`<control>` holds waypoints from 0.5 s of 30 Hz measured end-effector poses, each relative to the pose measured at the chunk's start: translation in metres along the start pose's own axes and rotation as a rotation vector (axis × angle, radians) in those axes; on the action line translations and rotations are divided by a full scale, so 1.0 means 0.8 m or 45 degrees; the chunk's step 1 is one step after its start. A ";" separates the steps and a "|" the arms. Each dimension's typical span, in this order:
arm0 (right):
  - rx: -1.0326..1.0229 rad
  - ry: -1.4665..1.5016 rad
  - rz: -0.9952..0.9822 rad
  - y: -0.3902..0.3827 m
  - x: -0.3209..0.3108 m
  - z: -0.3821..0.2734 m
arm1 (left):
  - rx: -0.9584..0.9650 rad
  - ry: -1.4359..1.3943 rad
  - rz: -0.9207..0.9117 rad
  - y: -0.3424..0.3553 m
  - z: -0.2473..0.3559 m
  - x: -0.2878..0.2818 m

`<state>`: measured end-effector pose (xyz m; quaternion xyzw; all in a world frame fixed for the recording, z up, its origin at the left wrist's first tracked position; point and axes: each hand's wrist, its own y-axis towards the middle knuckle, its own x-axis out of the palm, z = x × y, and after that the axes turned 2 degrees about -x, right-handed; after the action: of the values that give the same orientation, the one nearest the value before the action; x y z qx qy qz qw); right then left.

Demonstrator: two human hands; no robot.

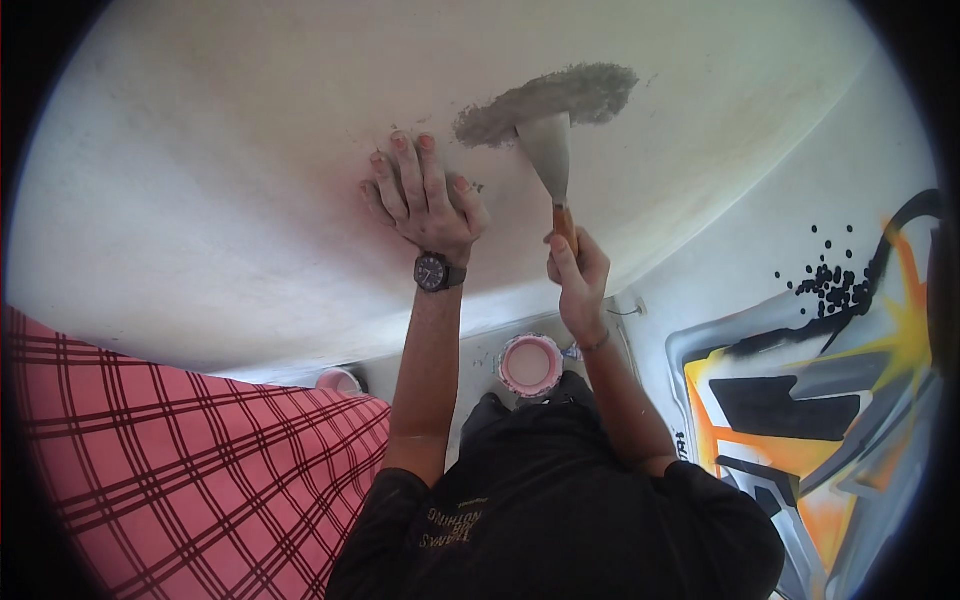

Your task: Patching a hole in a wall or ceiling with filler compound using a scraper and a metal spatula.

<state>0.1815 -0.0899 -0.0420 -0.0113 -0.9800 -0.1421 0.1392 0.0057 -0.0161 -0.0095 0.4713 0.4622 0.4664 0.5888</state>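
Plaid cloth: pink-red with dark crossing lines, the cloth [200, 440] fills the lower left; its upper edge curves along the foot of the white wall.
White wall: the wall [250, 120] spreads widely left of the hands and above them, giving sideways and upward room.
Small bucket: a pale bucket [340, 381] stands low, partly hidden behind the cloth's right end.
Left hand: the left hand [425, 205] lies flat on the wall, fingers somewhat apart, holding nothing; a dark watch [433, 272] circles its wrist.
Gap: a strip of wall, with a small dark smear beside the thumb, separates this hand from the blade.
Grey patch: a rough-edged grey patch [560, 92] lies above and right of the left fingertips.
Putty knife: the putty knife [549, 158] points upward, its broad blade edge at the patch's lower border.
Larger bucket: below, between the forearms, a bucket [504, 374] with a smeared rim holds pale material.
Right hand: the right hand [580, 268] is clamped around the wooden handle, wall continuing rightward to the corner.
Side wall: beyond that corner, a painted mural [785, 408] shows black, grey, orange and yellow shapes.
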 end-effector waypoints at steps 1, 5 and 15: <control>0.048 0.025 0.019 -0.005 -0.003 0.012 | 0.000 0.002 0.002 0.002 0.000 0.001; -0.114 -0.040 -0.011 0.017 0.022 -0.043 | -0.008 0.021 -0.007 -0.001 -0.003 -0.003; 0.061 0.040 -0.030 -0.014 -0.002 0.011 | 0.049 0.057 -0.011 -0.001 0.001 -0.010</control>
<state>0.1798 -0.0980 -0.0531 0.0059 -0.9809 -0.1205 0.1529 0.0051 -0.0243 -0.0094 0.4699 0.4861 0.4655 0.5711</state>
